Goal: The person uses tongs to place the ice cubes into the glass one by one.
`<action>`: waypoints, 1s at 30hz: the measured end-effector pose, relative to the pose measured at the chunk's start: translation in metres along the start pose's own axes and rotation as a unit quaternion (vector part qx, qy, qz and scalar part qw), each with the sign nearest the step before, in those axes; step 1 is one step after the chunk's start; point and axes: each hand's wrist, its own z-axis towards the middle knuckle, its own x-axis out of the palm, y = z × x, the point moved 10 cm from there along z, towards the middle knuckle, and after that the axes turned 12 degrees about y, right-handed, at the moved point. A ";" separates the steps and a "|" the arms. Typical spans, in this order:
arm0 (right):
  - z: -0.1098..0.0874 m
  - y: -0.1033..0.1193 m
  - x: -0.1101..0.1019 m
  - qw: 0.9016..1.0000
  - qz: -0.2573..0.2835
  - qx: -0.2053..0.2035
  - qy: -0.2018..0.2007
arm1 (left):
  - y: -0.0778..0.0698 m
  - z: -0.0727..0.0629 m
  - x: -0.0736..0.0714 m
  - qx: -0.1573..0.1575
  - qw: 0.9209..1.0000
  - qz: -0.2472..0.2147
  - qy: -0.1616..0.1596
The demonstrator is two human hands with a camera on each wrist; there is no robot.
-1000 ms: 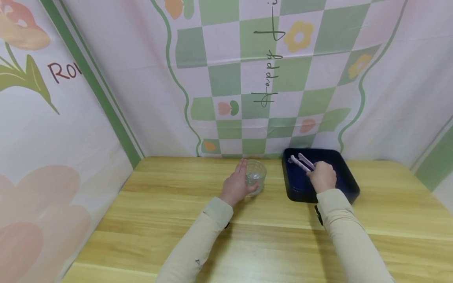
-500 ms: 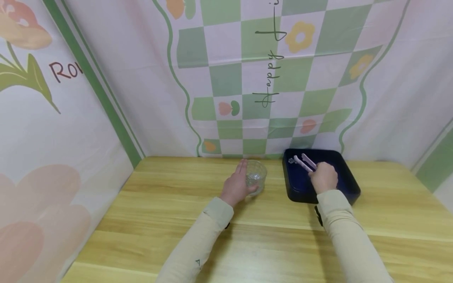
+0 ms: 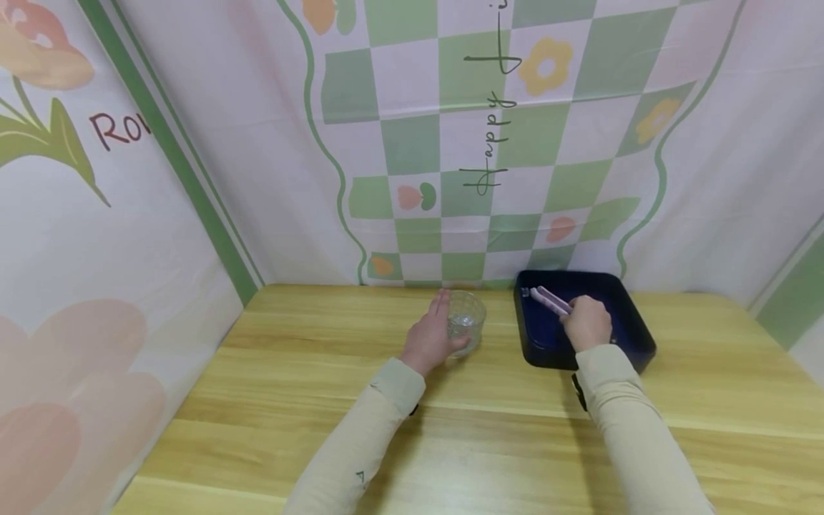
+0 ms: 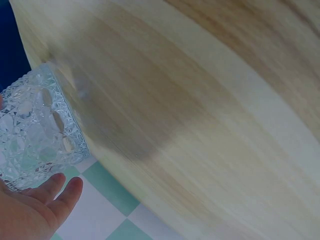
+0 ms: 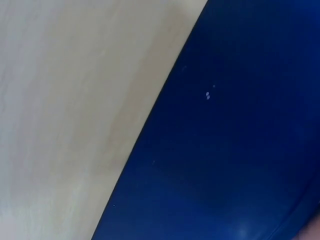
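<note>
My left hand [image 3: 428, 340] holds the side of a clear patterned glass [image 3: 468, 325] on the table, thumb on the near side and fingers along the left. In the left wrist view the cut-patterned glass [image 4: 37, 125] shows beside my fingers. My right hand [image 3: 589, 323], over the dark blue tray [image 3: 634, 332], grips a pair of pale pinkish tongs [image 3: 552, 301]. Their arms lie close together, pointing to the tray's far left corner. Right at the tips is a small clear, shiny piece [image 3: 526, 292]. The right wrist view shows mainly the tray's blue side [image 5: 210, 140]; the tongs are out of it.
The wooden table [image 3: 450, 443] runs up to a wall cloth [image 3: 412, 146] with green checks and flowers. A second printed cloth [image 3: 116, 272] hangs at the left. Bare table lies between glass and tray.
The tongs' arms were spread and have come together, their tips now at the small clear piece in the tray corner. My left hand and the glass have stayed in place.
</note>
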 end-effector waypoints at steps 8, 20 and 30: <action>-0.002 -0.002 -0.003 1.000 0.002 0.004 0.002 | -0.004 0.000 -0.001 0.005 1.000 -0.001 -0.002; -0.006 -0.006 -0.014 1.000 0.008 0.004 -0.004 | -0.003 -0.002 -0.002 0.000 1.000 -0.002 -0.004; -0.014 -0.002 -0.032 0.999 0.002 -0.035 -0.026 | -0.003 -0.002 -0.003 0.001 1.000 0.006 -0.011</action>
